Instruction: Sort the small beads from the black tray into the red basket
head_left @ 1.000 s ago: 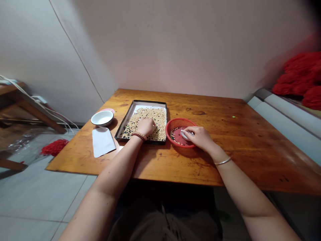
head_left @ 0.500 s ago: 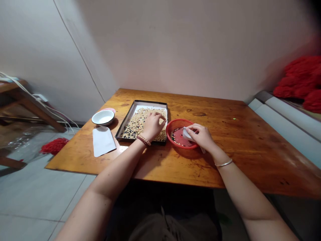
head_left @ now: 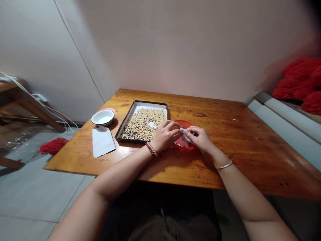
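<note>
Over the red plastic basket [head_left: 179, 121], my right hand [head_left: 202, 140] is closed on a folded piece of white paper [head_left: 186, 136]. My left hand [head_left: 166, 134] has its fingers pinched together at the paper's left end; what they hold, if anything, is hidden. Small beads or beans lie in the bottom of the basket, mostly covered by my hands. Just left of the basket is a shallow black-edged tray [head_left: 126, 117], its white lining spread with many small cream, black and coloured beads or beans [head_left: 140, 125]. A bare white patch shows among them.
On the table's left side are a white enamel bowl [head_left: 102, 117] with a dark rim, a pink item partly under it, and a flat white paper sheet [head_left: 103, 142]. A tiny green bit [head_left: 234, 119] lies on the wooden table [head_left: 250, 147]. Red bundles [head_left: 301, 83] sit at right.
My left hand has moved right, from above the tray to the white paper at the basket. A bare patch shows in the tray where it was. My right hand stays with the paper.
</note>
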A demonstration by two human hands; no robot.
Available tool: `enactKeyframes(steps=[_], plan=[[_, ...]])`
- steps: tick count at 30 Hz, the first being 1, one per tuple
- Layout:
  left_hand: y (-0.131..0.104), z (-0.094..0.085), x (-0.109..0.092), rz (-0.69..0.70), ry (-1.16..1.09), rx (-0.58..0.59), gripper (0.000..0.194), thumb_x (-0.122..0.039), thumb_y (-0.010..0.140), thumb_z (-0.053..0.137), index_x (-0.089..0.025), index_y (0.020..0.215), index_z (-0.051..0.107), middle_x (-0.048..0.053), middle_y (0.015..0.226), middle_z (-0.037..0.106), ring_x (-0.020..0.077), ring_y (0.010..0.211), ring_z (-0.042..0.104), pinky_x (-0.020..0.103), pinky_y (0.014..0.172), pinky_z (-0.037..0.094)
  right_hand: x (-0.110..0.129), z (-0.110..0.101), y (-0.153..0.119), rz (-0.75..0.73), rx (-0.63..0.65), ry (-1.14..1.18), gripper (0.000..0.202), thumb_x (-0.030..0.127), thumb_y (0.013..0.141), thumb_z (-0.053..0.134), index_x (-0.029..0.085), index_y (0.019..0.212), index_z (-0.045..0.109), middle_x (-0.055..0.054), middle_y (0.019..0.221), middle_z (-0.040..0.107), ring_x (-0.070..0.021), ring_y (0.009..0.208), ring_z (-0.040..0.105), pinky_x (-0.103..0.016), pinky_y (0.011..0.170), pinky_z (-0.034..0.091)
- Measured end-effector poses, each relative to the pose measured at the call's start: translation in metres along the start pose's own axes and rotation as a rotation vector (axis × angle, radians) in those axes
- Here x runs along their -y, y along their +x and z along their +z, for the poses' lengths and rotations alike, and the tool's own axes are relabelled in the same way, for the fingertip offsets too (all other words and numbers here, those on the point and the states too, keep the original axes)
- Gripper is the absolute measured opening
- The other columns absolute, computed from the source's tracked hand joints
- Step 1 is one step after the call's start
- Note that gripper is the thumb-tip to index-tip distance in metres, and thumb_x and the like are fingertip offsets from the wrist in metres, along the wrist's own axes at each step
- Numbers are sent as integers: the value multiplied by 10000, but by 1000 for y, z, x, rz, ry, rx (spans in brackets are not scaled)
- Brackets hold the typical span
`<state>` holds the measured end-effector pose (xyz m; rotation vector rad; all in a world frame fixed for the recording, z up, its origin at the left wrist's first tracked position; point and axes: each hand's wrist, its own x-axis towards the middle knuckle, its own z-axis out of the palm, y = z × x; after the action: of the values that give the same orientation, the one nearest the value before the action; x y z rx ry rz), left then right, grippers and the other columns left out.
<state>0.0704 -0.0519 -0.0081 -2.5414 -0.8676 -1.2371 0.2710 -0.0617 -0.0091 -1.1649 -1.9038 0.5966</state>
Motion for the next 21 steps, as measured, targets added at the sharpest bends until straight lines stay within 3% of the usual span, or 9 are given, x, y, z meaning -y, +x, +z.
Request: enactKeyframes(steps=[7, 11, 21], plan=[[-3, 5, 0, 4, -106, 15, 132, -276, 924, 552, -201, 941, 659, 30, 984, 703, 146, 947, 589, 310, 862, 508, 3, 0, -1, -76, 58, -48, 262, 361, 902, 518, 191, 822, 701, -60, 872, 716, -184, 791, 645, -295, 724, 484], [-7, 8, 2, -26, -95, 15, 121, -266, 926, 545, -186, 893, 630, 20, 877, 705, 137, 865, 617, 260, 758, 509, 4, 0, -1, -91, 71, -58, 243, 335, 899, 522, 188, 819, 698, -58, 865, 712, -178, 791, 647, -284, 717, 475], [-6, 7, 2, -47, -39, -1, 174, -291, 922, 549, -173, 795, 562, 8, 731, 649, 116, 670, 579, 236, 600, 444, 6, -1, -1, -93, 67, -75, 225, 329, 893, 540, 195, 864, 718, -65, 905, 726, -188, 835, 663, -295, 766, 489]])
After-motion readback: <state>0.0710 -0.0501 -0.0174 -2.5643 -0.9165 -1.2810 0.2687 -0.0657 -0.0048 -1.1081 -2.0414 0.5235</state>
